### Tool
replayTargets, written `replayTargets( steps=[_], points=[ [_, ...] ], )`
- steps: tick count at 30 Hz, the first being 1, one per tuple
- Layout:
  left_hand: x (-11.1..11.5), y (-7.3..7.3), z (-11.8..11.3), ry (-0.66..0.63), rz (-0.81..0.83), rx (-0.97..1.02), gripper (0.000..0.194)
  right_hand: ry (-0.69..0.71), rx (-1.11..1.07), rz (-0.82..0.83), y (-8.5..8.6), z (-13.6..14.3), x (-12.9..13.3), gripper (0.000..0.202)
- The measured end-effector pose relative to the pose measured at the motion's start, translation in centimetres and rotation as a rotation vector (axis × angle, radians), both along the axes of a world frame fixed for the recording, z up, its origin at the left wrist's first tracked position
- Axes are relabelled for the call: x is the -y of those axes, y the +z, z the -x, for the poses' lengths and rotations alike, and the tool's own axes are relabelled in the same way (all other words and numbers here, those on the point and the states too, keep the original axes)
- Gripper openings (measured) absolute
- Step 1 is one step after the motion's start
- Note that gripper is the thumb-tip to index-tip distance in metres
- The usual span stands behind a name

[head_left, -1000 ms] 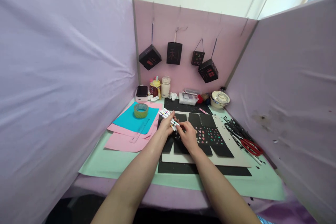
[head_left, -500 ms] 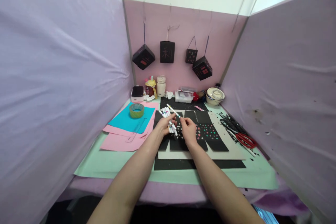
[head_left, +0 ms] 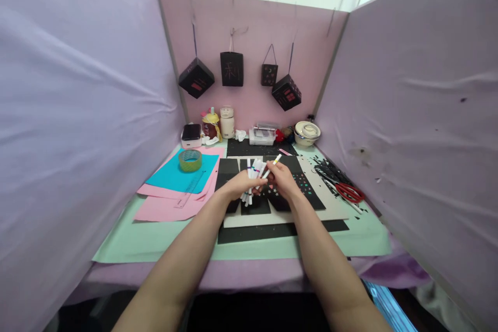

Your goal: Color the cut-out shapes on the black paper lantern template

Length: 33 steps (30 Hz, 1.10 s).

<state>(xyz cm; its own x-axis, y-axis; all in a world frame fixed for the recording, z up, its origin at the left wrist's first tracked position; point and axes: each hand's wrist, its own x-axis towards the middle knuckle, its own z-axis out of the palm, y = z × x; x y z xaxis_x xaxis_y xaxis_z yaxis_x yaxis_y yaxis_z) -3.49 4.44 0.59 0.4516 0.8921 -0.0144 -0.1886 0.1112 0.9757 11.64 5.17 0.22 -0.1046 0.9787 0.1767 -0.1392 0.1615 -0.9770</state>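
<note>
My left hand (head_left: 243, 185) is wrapped round a bundle of several white markers (head_left: 254, 167) with coloured bands. My right hand (head_left: 280, 178) pinches one white marker with a yellow band (head_left: 276, 160), slanted up to the right beside the bundle. Both hands are close together above cut black card (head_left: 254, 208), which carries small coloured cut-out shapes (head_left: 302, 183) on its right part. Under the card lies a pale board (head_left: 334, 210), with another black sheet (head_left: 257, 233) beneath it.
Tape (head_left: 190, 161) and a clear ruler (head_left: 190, 190) lie on blue (head_left: 165, 174) and pink paper (head_left: 159, 210) at left. Red-handled scissors (head_left: 350, 193) and black scraps lie right. Bottles, a plastic box (head_left: 262, 136) and bowls (head_left: 307, 134) stand behind; black boxes hang above.
The view has shifted, moving the scene left and slightly up. The marker between my right fingers now shows a yellow band and slants up to the right; earlier one slanted up to the left.
</note>
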Motion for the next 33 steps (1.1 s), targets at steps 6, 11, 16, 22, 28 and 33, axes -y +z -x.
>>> replayTargets(
  steps=[6,11,16,22,28,33],
  points=[
    [2.5,1.1,-2.3,0.106,-0.198,-0.221,0.02,0.002,-0.165,0.021,1.3,-1.6,1.4,0.033],
    [4.1,2.0,-4.4,0.115,-0.15,-0.128,0.024,-0.007,-0.265,0.06,2.5,-1.6,2.4,0.03],
    [6.1,3.0,-4.3,0.039,-0.026,0.013,0.025,-0.051,-0.325,0.076,3.4,-4.0,1.1,0.031],
    [9.0,1.3,-0.1,0.058,-0.195,-0.375,0.026,-0.259,-0.425,-0.08,4.3,-13.4,-0.4,0.026],
    [8.1,-0.1,-3.6,0.016,-1.054,-1.044,0.004,-0.158,-0.188,0.015,1.3,-12.6,-0.3,0.03],
    [6.6,-1.3,-7.5,-0.107,-1.348,-1.342,0.011,-0.411,0.195,-0.186,-3.3,-10.0,-0.4,0.011]
  ],
)
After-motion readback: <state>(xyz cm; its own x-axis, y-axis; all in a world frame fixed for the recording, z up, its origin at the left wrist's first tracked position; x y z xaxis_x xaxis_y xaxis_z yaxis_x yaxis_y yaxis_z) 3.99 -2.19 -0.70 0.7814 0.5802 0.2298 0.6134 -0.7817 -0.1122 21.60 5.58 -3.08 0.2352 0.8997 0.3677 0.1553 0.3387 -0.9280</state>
